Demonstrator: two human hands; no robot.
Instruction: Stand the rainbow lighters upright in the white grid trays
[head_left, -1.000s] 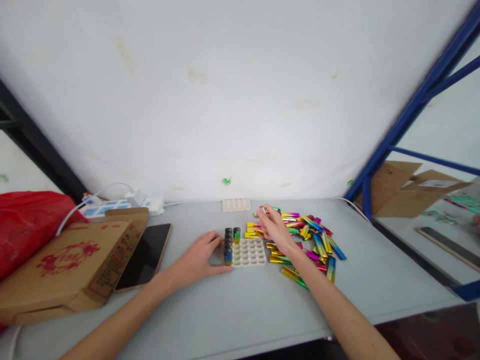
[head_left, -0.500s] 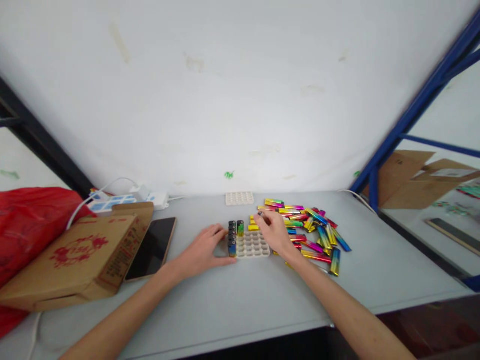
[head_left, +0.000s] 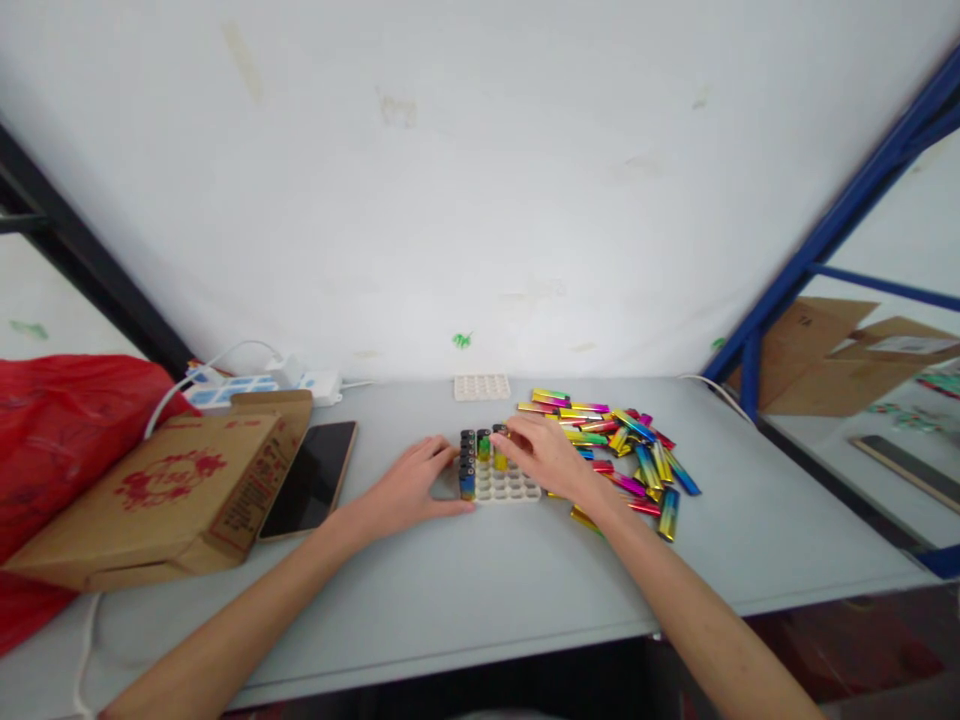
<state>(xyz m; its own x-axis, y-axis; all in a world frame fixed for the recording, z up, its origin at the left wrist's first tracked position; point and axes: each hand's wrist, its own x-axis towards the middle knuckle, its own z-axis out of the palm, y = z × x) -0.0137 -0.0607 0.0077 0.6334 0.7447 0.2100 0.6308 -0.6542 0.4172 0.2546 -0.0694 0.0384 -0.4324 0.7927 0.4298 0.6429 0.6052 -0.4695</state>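
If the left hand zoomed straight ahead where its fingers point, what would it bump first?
The left hand would probably bump the row of black-topped tubes at the left edge of the tray. They're so close, I can't tell if they touch.

1. Soft, fairly bright light falls evenly over the pale wall (head_left: 480, 200) and desk (head_left: 465, 590); its source is out of view.
2. Shadows are faint on the desk, but the space below its front edge is nearly black.
3. Small bright glints show on the shiny lighters (head_left: 667, 515), and a dull sheen on the red plastic bag (head_left: 82, 420).
4. Wide-angle stretch makes the blue post (head_left: 832, 215) and black post (head_left: 90, 260) lean outward.
5. Fine detail is soft; the carton's (head_left: 161, 490) small print is unreadable.
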